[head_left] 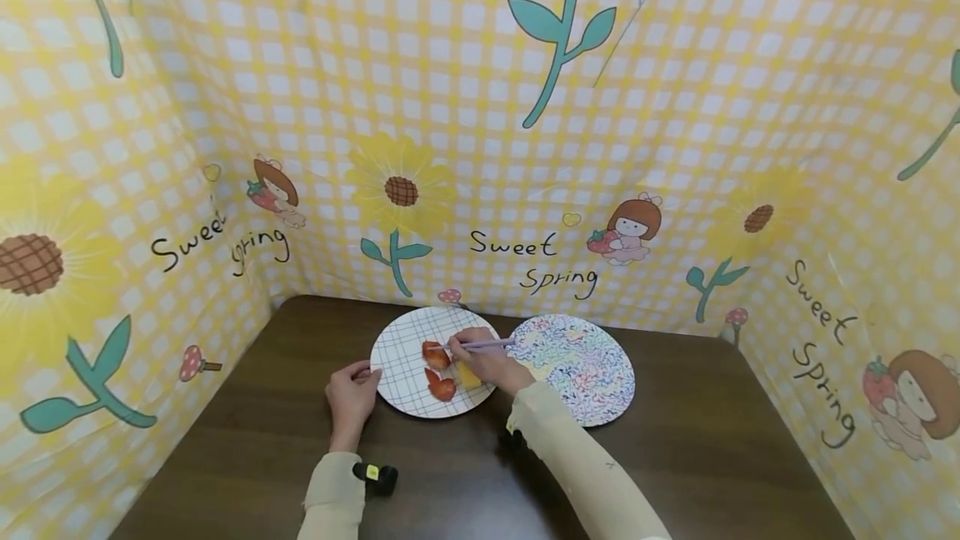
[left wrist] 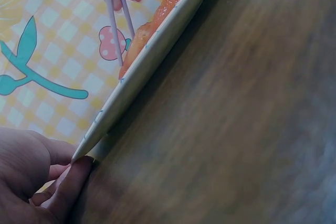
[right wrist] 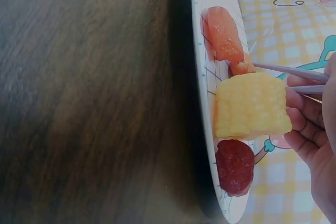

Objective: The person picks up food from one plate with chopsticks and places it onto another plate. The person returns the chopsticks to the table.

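A white plate with a blue grid (head_left: 401,340) lies on the table. My left hand (head_left: 351,394) pinches its left rim between thumb and fingers. My right hand (head_left: 483,354) holds a pair of pale purple chopsticks (head_left: 487,343) over the plate. Their tips are at the upper glossy orange-red food piece (head_left: 437,357); whether they grip it I cannot tell. A second orange-red piece (head_left: 441,386) lies nearer the front. Beside them sits a chunk of corn (right wrist: 252,106), partly hidden by the right hand in the head view. A dark red, sausage-like piece (right wrist: 234,167) lies next to the corn.
Right of the gridded plate is another plate with multicoloured speckles (head_left: 592,369), partly behind the right forearm. The dark wooden table (head_left: 450,473) meets a yellow checked cloth (head_left: 465,190) at the back and sides. A black wrist strap (head_left: 378,477) is on the left sleeve.
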The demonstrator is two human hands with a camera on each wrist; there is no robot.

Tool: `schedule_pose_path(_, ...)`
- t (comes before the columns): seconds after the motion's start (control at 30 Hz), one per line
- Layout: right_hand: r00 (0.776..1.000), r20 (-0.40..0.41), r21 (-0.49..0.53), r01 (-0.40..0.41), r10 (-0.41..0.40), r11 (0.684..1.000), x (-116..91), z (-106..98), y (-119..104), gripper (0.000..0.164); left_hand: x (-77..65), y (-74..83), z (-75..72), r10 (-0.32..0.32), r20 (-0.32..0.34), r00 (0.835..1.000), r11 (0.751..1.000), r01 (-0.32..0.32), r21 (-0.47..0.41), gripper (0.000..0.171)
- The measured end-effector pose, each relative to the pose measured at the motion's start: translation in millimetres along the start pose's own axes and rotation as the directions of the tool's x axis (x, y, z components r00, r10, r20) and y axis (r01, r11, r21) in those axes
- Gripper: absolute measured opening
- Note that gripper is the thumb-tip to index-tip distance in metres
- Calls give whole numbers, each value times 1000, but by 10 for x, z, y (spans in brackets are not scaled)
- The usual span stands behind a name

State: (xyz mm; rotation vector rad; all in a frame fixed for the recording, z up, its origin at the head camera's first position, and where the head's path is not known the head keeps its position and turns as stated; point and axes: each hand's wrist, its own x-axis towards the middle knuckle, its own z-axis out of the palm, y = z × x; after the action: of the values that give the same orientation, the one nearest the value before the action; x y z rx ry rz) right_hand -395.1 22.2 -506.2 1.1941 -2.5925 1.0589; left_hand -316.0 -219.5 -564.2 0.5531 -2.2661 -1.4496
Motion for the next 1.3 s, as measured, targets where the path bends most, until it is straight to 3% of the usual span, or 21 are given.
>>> schedule_pose_path(0.3, 998, -48, 69, 37, -33, 997, -51, -21, 34, 35, -7, -1, -21, -11, -2, 1000, 1000, 11, -2, 30)
schedule_pose_path(0.6, 991, -115, 145, -46, 63, 988, -277, -314, -19, 31, 19, 6, 27, 7, -5, 1000, 1000, -7, 5, 31)
schedule_pose_path(0.8, 972, -198, 147, -98, 126, 984, -513, -411, -47, 35, 16, -38, 6, 15, -11, 1000, 1000, -15, 21, 31)
schedule_pose_path(0.93, 957, -256, 232, -76, 136, 970, -670, -487, -82, 38, 11, -54, -18, 17, -16, 1000, 1000, -16, 23, 30)
schedule_pose_path(1.0, 945, -304, 330, -15, 121, 944, -762, -551, -91, 40, 11, -49, -12, 16, -10, 1000, 1000, -16, 20, 31)
schedule_pose_path(1.07, 928, -360, 449, 85, 93, 890, -857, -626, -78, 41, 12, -41, -1, 22, -5, 1000, 1000, -22, 13, 31)
schedule_pose_path(1.17, 886, -462, 584, 270, 40, 765, -1008, -759, -28, 38, 6, -24, 18, 20, -9, 1000, 1000, -20, 8, 31)
schedule_pose_path(1.23, 860, -511, 621, 368, 1, 692, -1120, -860, 5, 37, 3, -21, 20, 20, -10, 1000, 1000, -19, 8, 31)
schedule_pose_path(1.3, 849, -527, 638, 424, -37, 643, -1255, -975, 27, 41, -1, -25, 13, 15, -6, 1000, 1000, -15, 14, 31)
